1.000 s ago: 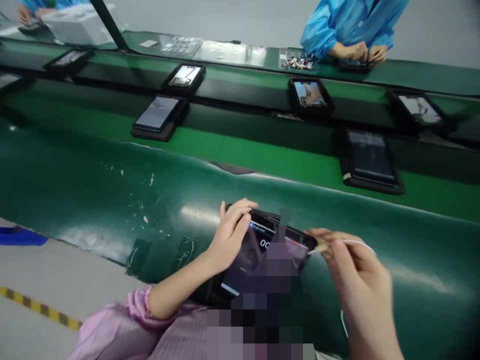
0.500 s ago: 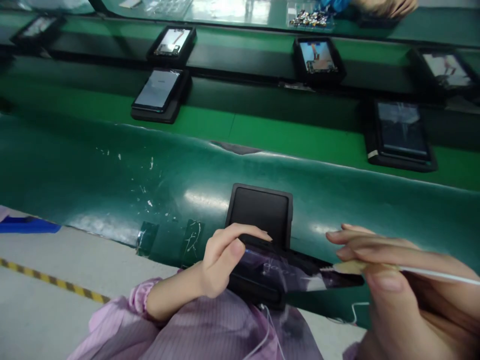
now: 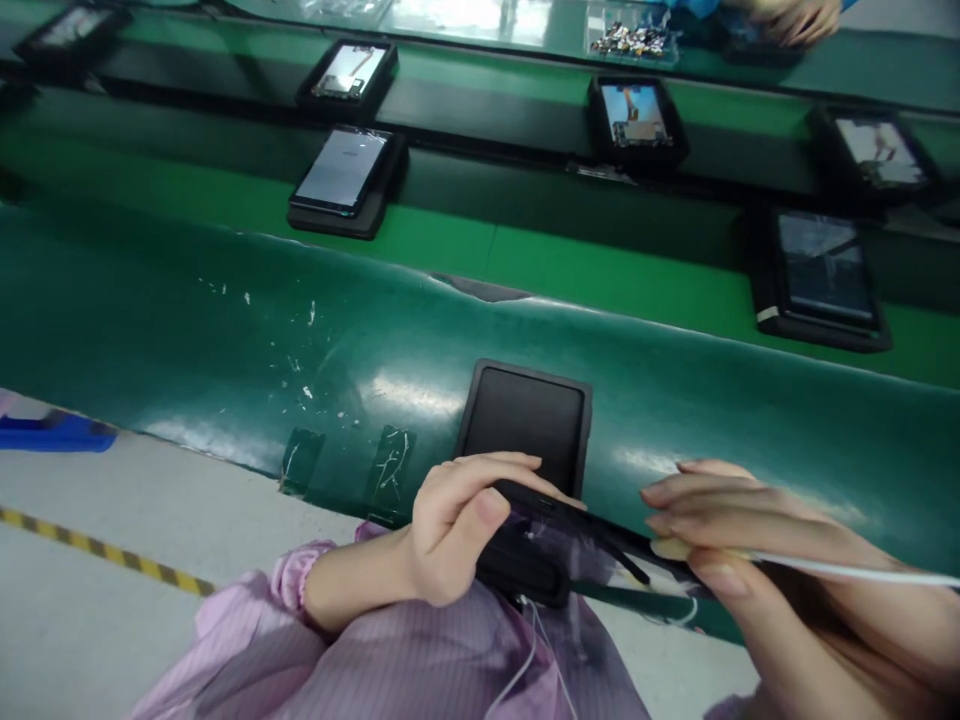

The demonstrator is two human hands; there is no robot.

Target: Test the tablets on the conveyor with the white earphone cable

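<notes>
My left hand (image 3: 454, 525) grips one end of a glossy black tablet (image 3: 551, 508), thumb on the near face and fingers along the top edge. The tablet is tilted so its edge shows, and its screen reflects light. At the tablet's other end, my right hand (image 3: 780, 560) pinches a yellowish plug (image 3: 670, 548) on a white cable (image 3: 862, 573). The plug is right by the tablet's edge; whether it is inserted cannot be made out. Behind my left hand lies a black foam tray (image 3: 529, 412) on the green bench mat (image 3: 405, 330).
Beyond the bench edge, a green conveyor (image 3: 442, 245) carries a tablet on a black holder (image 3: 341, 180) and another at right (image 3: 829, 270). Further back stand opened devices in black holders (image 3: 637, 115). A co-worker's hand (image 3: 799, 20) is near a box of small parts (image 3: 630, 40).
The tablet has tipped from showing its screen to nearly edge-on. My right hand has moved left with the plug, closer against the tablet's edge. The tablets on the near conveyor have shifted right.
</notes>
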